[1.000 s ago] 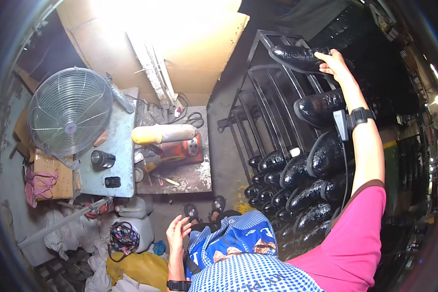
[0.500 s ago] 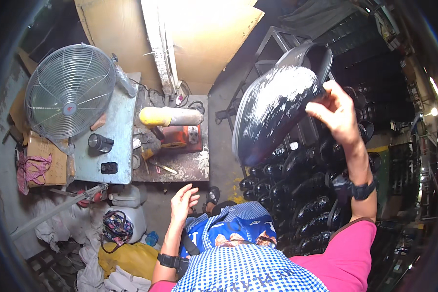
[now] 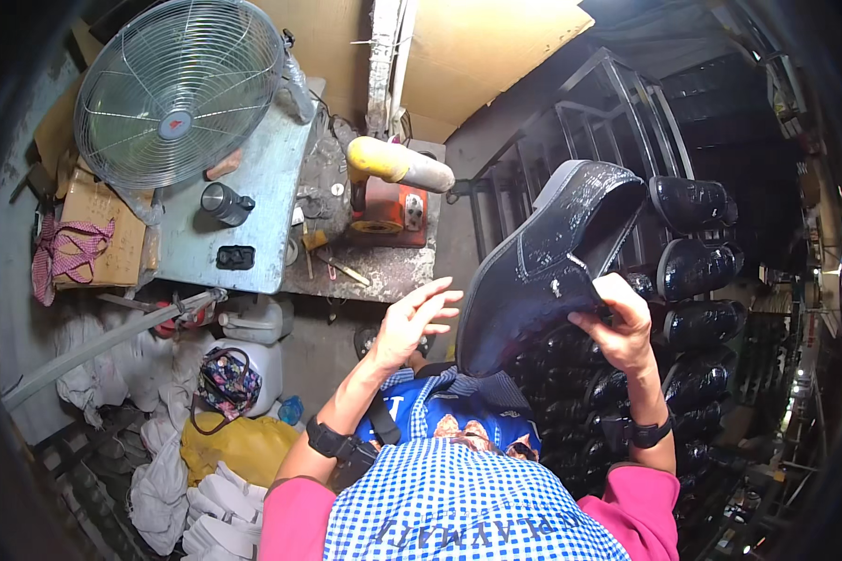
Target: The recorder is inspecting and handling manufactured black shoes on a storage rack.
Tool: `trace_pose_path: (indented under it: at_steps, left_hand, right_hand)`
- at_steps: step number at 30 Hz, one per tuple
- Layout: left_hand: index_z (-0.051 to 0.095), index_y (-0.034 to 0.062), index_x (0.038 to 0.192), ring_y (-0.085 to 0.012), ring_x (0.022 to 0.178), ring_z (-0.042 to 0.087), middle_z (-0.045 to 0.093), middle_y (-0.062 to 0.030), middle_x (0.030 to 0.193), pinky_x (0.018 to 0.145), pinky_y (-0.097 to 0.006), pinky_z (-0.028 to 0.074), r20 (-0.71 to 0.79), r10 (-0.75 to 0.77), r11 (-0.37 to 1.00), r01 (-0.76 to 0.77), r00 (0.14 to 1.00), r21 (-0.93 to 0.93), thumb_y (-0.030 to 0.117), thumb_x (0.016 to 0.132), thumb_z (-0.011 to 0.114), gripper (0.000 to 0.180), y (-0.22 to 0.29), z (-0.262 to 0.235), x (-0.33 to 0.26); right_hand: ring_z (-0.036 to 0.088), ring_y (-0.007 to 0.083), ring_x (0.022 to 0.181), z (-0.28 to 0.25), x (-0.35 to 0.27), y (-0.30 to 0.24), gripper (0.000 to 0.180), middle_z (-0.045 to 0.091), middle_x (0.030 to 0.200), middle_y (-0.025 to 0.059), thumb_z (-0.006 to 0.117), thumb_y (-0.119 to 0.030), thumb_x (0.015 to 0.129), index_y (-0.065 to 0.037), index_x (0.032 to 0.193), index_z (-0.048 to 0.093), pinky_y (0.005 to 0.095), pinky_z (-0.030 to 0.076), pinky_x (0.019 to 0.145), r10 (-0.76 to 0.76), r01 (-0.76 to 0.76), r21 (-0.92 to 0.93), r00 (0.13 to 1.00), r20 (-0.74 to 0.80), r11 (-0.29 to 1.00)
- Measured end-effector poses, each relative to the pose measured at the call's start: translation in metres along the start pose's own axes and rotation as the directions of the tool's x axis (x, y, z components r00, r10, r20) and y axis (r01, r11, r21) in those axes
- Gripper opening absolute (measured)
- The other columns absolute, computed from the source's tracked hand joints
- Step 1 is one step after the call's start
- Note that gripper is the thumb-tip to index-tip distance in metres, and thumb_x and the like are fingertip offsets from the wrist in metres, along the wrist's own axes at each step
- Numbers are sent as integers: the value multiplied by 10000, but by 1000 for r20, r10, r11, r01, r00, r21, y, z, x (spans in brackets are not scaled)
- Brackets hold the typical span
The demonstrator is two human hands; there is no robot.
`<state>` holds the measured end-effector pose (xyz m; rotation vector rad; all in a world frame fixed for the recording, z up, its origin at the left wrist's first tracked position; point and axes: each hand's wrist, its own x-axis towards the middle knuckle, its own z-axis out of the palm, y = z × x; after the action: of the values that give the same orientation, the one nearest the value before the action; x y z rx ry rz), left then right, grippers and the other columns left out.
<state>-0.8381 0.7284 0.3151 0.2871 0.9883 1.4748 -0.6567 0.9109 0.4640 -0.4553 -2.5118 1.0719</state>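
Note:
A glossy black shoe (image 3: 543, 257) is held up in front of me, its opening to the upper right and its toe pointing down. My right hand (image 3: 617, 323) pinches the edge of the shoe's upper between thumb and fingers. Left of the shoe, my left hand (image 3: 416, 323) is raised with fingers spread, and nothing is in it. A gap shows between its fingertips and the sole. Many more black shoes (image 3: 702, 323) stand in rows behind and below my right hand.
A metal rack (image 3: 617, 103) stands beyond the shoe. To the left, a blue table (image 3: 262, 224) bears a large fan (image 3: 173, 93) and a dark mug (image 3: 225, 203). An orange machine (image 3: 384, 210) with a yellow-tipped cylinder sits on a worn bench (image 3: 412, 266). White cloths (image 3: 164, 477) lie lower left.
The shoe has come lower and nearer to me, turned so that its side and opening show. My right hand has come down with it, and my left hand has risen toward the shoe.

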Motion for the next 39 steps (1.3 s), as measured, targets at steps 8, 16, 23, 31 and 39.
trace_pose_path:
  at_steps: [8, 16, 23, 31, 39]
  left_hand:
    - [39, 68, 1409, -227, 1292, 274, 259, -142, 1410, 1048, -340, 246, 120, 169, 986, -167, 978, -23, 137, 835, 586, 797, 9, 6, 1]
    - [216, 12, 1319, -162, 1076, 487, 498, -122, 1161, 904, -311, 409, 132, 138, 872, -184, 982, 453, 36, 737, 654, 729, 5, 11, -14]
    - [498, 5, 1096, -109, 866, 558, 608, -59, 957, 768, -283, 466, 63, 342, 865, -341, 937, 367, -17, 715, 636, 406, 1, 12, -14]
    - [26, 83, 1408, -246, 1253, 336, 251, -133, 1404, 1031, -406, 292, 243, 204, 975, -220, 948, 39, -23, 768, 618, 878, 4, 12, -3]
    - [-65, 150, 1411, -248, 1247, 311, 123, -127, 1435, 977, -412, 337, 100, 193, 955, -163, 976, -250, 326, 793, 625, 943, 33, 27, 8]
  right_hand:
    - [570, 264, 765, 37, -12, -27, 233, 549, 773, 66, 621, 41, 578, -43, 793, 594, 378, 487, 732, -161, 235, -413, 965, 207, 880]
    - [485, 187, 641, 58, -25, -25, 233, 494, 762, 36, 585, -65, 601, -66, 834, 576, 409, 445, 882, -203, 387, -493, 900, 386, 779]
    - [497, 184, 637, 58, -27, -21, 242, 503, 757, 40, 587, -48, 587, -52, 829, 583, 382, 466, 866, -202, 373, -475, 906, 372, 797]
    - [573, 219, 744, 27, -14, -6, 230, 538, 788, 55, 603, -43, 597, -45, 827, 600, 399, 476, 869, -226, 316, -444, 943, 244, 838]
    - [542, 200, 643, 28, -21, 14, 197, 525, 762, 46, 580, -51, 583, -34, 778, 588, 383, 477, 860, -297, 442, -464, 887, 353, 768]
